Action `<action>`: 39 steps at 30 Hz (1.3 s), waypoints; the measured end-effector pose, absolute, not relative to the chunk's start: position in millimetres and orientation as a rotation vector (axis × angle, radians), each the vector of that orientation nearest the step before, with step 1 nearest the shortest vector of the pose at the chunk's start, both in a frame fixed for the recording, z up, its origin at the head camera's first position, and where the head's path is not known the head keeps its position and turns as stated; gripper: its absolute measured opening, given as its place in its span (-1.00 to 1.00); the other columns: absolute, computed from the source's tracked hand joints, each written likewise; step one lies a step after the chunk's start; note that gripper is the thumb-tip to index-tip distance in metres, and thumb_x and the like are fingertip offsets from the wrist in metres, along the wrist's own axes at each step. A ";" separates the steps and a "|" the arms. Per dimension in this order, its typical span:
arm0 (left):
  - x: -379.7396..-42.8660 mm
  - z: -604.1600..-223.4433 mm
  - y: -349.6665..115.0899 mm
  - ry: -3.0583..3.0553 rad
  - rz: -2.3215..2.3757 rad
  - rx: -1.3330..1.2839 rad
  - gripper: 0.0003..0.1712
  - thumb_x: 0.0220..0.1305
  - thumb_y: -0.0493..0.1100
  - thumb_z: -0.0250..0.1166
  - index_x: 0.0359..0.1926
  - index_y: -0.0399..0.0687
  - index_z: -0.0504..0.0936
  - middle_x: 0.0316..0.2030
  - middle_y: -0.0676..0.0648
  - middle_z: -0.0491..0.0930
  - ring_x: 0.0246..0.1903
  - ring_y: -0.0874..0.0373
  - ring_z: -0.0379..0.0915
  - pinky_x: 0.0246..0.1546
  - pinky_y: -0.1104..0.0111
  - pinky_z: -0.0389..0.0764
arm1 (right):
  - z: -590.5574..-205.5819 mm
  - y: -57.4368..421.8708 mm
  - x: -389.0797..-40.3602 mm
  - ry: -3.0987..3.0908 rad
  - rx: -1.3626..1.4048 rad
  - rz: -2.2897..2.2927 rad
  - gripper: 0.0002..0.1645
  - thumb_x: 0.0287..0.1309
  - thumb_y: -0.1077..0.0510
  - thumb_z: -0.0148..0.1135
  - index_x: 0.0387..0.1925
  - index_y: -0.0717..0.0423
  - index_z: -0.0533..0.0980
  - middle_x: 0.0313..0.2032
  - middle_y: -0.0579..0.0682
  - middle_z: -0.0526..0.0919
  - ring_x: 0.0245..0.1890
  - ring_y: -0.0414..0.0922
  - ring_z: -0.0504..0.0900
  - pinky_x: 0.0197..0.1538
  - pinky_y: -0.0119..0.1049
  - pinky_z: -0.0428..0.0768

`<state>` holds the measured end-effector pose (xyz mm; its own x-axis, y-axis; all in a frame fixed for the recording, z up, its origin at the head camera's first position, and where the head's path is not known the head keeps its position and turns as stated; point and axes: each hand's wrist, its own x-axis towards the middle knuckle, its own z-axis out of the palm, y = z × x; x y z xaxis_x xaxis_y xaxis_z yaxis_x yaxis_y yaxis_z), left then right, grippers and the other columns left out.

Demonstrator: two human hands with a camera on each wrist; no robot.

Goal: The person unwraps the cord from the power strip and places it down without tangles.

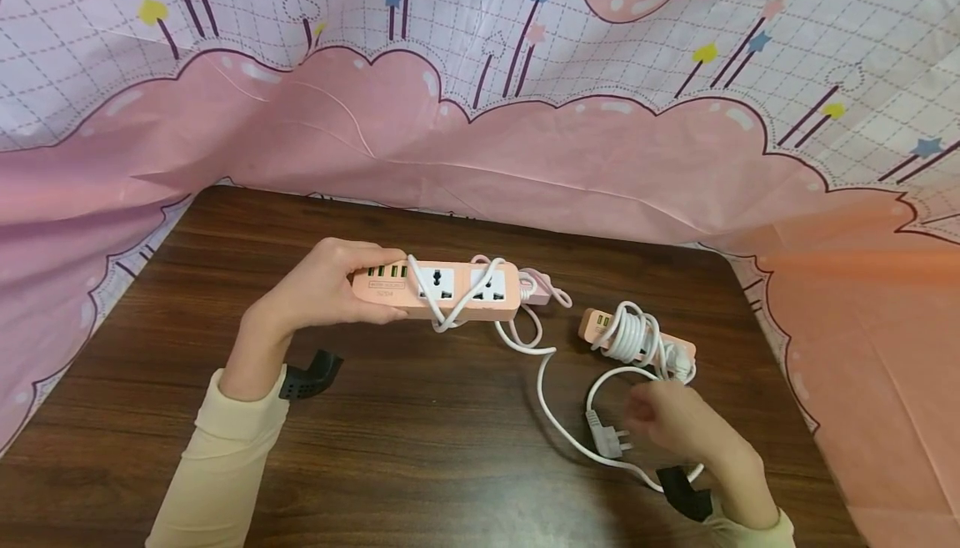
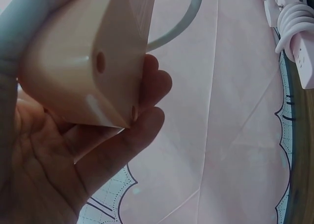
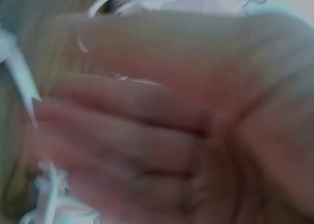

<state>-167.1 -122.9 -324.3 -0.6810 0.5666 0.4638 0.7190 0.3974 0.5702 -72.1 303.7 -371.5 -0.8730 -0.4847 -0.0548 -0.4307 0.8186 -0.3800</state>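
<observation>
My left hand [image 1: 326, 289] grips one end of a peach power strip [image 1: 461, 281], thumb on top and fingers below, holding it above the table. White cord [image 1: 438, 319] is looped loosely around the strip's socket half and trails down to the right. In the left wrist view, the strip's plain end [image 2: 73, 67] lies between the thumb and fingers. My right hand [image 1: 682, 427] is blurred, just right of the cord's grey three-pin plug [image 1: 606, 439]. Its fingers [image 3: 117, 140] bend loosely in the right wrist view, with nothing visible in the palm.
A second peach power strip [image 1: 592, 324] with a tightly coiled white cord [image 1: 630, 337] lies beyond my right hand. Behind the held strip is a pink one [image 1: 536, 288] with its own cord. A pink patterned curtain [image 1: 525, 148] borders the dark wooden table [image 1: 390, 456].
</observation>
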 end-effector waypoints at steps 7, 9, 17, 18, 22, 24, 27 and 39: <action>-167.3 -327.1 -120.7 -2.469 -1.159 -1.146 -0.35 -0.30 -0.19 0.59 -0.08 -0.36 0.64 -0.23 -0.18 0.66 -0.41 0.16 0.46 -0.46 0.41 0.47 | -373.7 242.7 -106.5 2.976 -0.974 -0.970 -0.66 0.04 0.29 0.32 -0.09 0.26 0.56 -0.20 0.04 0.67 -0.22 -0.14 0.64 -0.22 -0.24 0.59; -167.0 -326.5 -119.9 -2.461 -1.166 -1.156 -0.36 -0.30 -0.19 0.58 -0.08 -0.35 0.64 -0.24 -0.17 0.66 -0.42 0.17 0.45 -0.46 0.42 0.45 | -377.5 228.6 -112.7 2.924 -1.016 -1.004 -0.65 0.08 0.26 0.30 -0.06 0.26 0.56 -0.13 0.05 0.66 -0.15 -0.12 0.62 -0.15 -0.22 0.58; -164.8 -325.5 -121.6 -2.471 -1.191 -1.153 -0.33 -0.31 -0.19 0.59 -0.07 -0.36 0.63 -0.31 -0.12 0.65 -0.53 0.21 0.30 -0.58 0.47 0.35 | -381.0 207.8 -123.5 2.778 -0.963 -1.091 -0.94 0.13 0.25 0.25 -0.39 0.18 0.61 -0.49 -0.10 0.61 -0.51 -0.32 0.42 -0.43 -0.38 0.46; -164.8 -325.7 -122.1 -2.469 -1.196 -1.152 -0.33 -0.32 -0.19 0.59 -0.07 -0.36 0.63 -0.31 -0.12 0.65 -0.53 0.21 0.31 -0.58 0.47 0.36 | -379.8 208.3 -123.5 2.775 -0.928 -1.114 -0.93 0.14 0.26 0.24 -0.43 0.16 0.61 -0.52 -0.11 0.58 -0.53 -0.31 0.39 -0.47 -0.40 0.42; -164.9 -326.2 -123.4 -2.450 -1.238 -1.183 -0.34 -0.32 -0.19 0.59 -0.08 -0.35 0.64 -0.32 -0.08 0.65 -0.53 0.23 0.32 -0.57 0.45 0.38 | -372.3 210.2 -122.6 2.820 -0.770 -1.216 -0.90 0.16 0.27 0.21 -0.44 0.17 0.61 -0.55 -0.12 0.56 -0.56 -0.30 0.38 -0.52 -0.42 0.36; -165.1 -327.0 -123.4 -2.444 -1.255 -1.216 -0.36 -0.32 -0.20 0.58 -0.09 -0.34 0.64 -0.32 -0.07 0.65 -0.52 0.24 0.33 -0.55 0.45 0.40 | -368.4 211.0 -123.6 2.875 -0.701 -1.288 -0.89 0.17 0.28 0.20 -0.43 0.19 0.61 -0.59 -0.15 0.51 -0.58 -0.29 0.36 -0.54 -0.42 0.33; -165.2 -328.0 -122.3 -2.454 -1.260 -1.260 -0.37 -0.30 -0.19 0.57 -0.09 -0.35 0.64 -0.32 -0.05 0.64 -0.50 0.24 0.34 -0.53 0.44 0.40 | -361.7 213.2 -125.4 2.951 -0.554 -1.473 -0.88 0.18 0.30 0.19 -0.42 0.24 0.61 -0.61 -0.22 0.50 -0.63 -0.31 0.33 -0.59 -0.45 0.28; -168.5 -330.9 -119.6 -2.495 -1.128 -1.168 -0.32 -0.31 -0.15 0.58 -0.06 -0.35 0.63 -0.27 -0.12 0.66 -0.42 0.17 0.45 -0.42 0.35 0.49 | -355.2 236.6 -112.0 2.515 -1.347 -1.787 -0.61 -0.06 0.61 0.11 -0.33 0.17 0.63 -0.56 -0.12 0.44 -0.52 -0.25 0.30 -0.45 -0.41 0.26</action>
<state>-168.5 -119.6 -330.9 -0.6806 0.5913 0.4326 0.7154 0.4088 0.5667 -112.0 236.6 -355.2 -0.6588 -0.4721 0.5857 -0.7085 0.1276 -0.6940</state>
